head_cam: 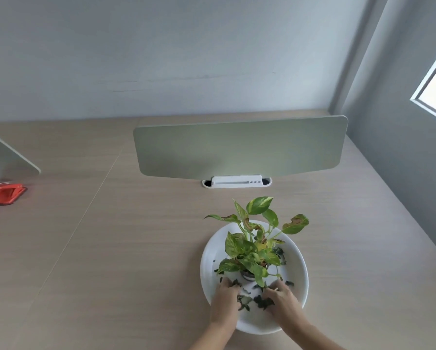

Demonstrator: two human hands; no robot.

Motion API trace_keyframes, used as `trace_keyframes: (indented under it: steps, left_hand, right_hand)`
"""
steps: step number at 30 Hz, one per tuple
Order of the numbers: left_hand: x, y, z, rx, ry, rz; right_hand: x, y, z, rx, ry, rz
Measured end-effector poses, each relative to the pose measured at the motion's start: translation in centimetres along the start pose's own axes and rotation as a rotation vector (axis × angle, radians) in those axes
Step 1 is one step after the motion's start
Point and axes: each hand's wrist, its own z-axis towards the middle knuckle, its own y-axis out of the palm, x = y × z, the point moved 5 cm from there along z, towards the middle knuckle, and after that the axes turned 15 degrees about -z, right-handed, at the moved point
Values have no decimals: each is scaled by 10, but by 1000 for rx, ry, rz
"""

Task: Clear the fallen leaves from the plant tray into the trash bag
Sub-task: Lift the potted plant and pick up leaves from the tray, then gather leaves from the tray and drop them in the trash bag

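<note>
Two bare hands work inside the near half of the shallow round white plant tray (299,263), which sits on the pale wood-grain tabletop (126,248). The left hand (225,298) lies palm-down with fingers curled over a few dark, shrivelled fallen leaves (244,300); the right hand (283,300) lies likewise over the cluster beside it. Both hands appear to be gathering, loosely cupped over the leaves; whether either has closed a firm grasp cannot be told. The main cluster lies between the two hands, touching both sets of fingertips, so neither hand is clearly nearer. More dark fragments lie further in, around the base of the small green potted plant with yellow-variegated, brown-edged leaves (254,248) and along the right inner wall of the tray. The plant stands just beyond the fingertips, and its low foliage overhangs the leaves to be swept, so any sweep should draw toward the near rim rather than push forward. The trash bag is not in view, so the direction of the carry cannot be judged. Open tabletop extends to the left; a grey wall closes the right side, and a grey-green divider panel (239,150) stands well behind the tray.
</note>
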Motion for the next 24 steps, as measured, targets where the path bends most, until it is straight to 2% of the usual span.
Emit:
trace_keyframes:
  steps: [2,5,8,12,14,16,24]
  left_hand:
    - [1,-4,-2,28,2,9]
    - [-4,-9,7,21,-59,-214]
    - [-7,-16,18,33,-65,-288]
    - [-17,-25,26,83,-268,-755]
    - [-16,-26,21,65,-400,-1022]
    - [-12,-25,16,25,-473,-1170]
    - [18,-7,-11,-22,-491,-1363]
  right_hand:
    - [0,-1,2,29,15,33]
    - [1,-6,5,-2,100,101]
    - [8,-14,7,54,244,280]
    - [17,-25,2,94,456,609]
    - [21,-29,-1,94,523,749]
    - [26,-31,-5,96,575,845]
    - [58,-47,-32,132,635,1182]
